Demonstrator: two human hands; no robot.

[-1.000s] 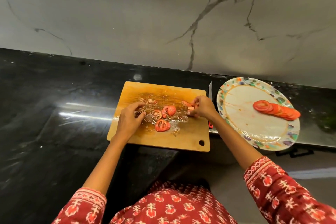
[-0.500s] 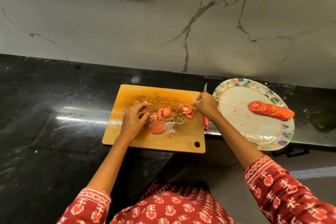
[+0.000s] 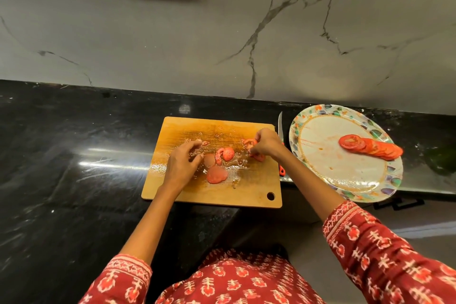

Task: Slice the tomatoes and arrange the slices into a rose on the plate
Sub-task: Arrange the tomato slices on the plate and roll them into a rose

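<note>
A wet wooden cutting board (image 3: pixel 246 192) lies on the black counter with several loose tomato slices (image 3: pixel 217 174) in its middle. My left hand (image 3: pixel 183 165) rests over the board's left side, fingers loosely curled beside the slices. At the board's right side my right hand (image 3: pixel 267 142) pinches tomato slices (image 3: pixel 249 142). To the right stands a patterned plate (image 3: pixel 345 180) with a row of overlapping tomato slices (image 3: pixel 370 147) on it.
A knife with a red handle (image 3: pixel 280 126) lies between the board and the plate, partly hidden by my right forearm. The marble wall rises behind the black counter (image 3: pixel 74 143); the counter's front edge runs just below the board and plate.
My right hand came back from the board's right edge onto the slices at the right and now pinches them. My left hand stays near the middle slices.
</note>
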